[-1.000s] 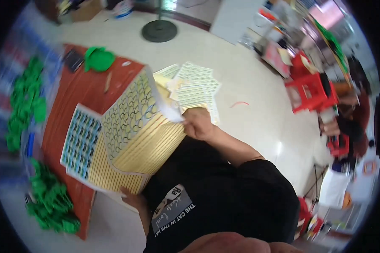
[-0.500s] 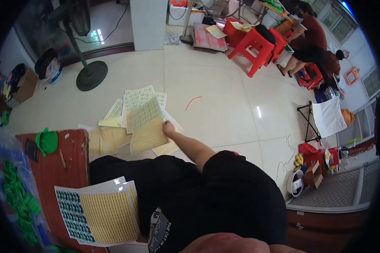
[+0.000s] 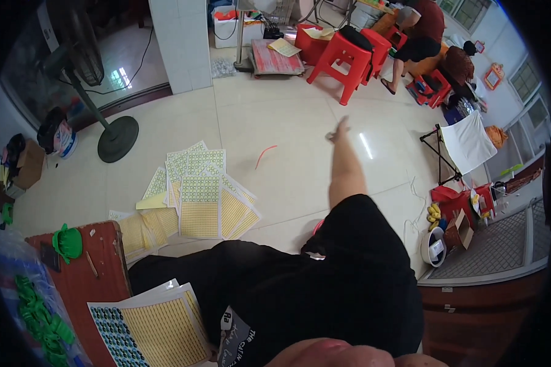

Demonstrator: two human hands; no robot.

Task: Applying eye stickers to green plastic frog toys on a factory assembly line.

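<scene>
the right hand [image 3: 340, 131] is stretched out over the tiled floor [image 3: 300, 183], well apart from the fanned printed sheets [image 3: 201, 211] there; a blue-and-yellow stack [image 3: 162, 324] overlaps the red-brown bench [image 3: 70, 282], which bears a green piece [image 3: 68, 243].

Place: apparently a small, informal workshop
Near left: red worktable [image 3: 111, 257], many green pieces [image 3: 32, 301] heaped beside it
Tiled floor [image 3: 300, 196]: printed sheets [image 3: 201, 211] fanned out
Far right: red plastic stools [image 3: 344, 56], a person [image 3: 427, 24] bending beside a table
Far left: standing fan [image 3: 117, 139] by a doorway
</scene>
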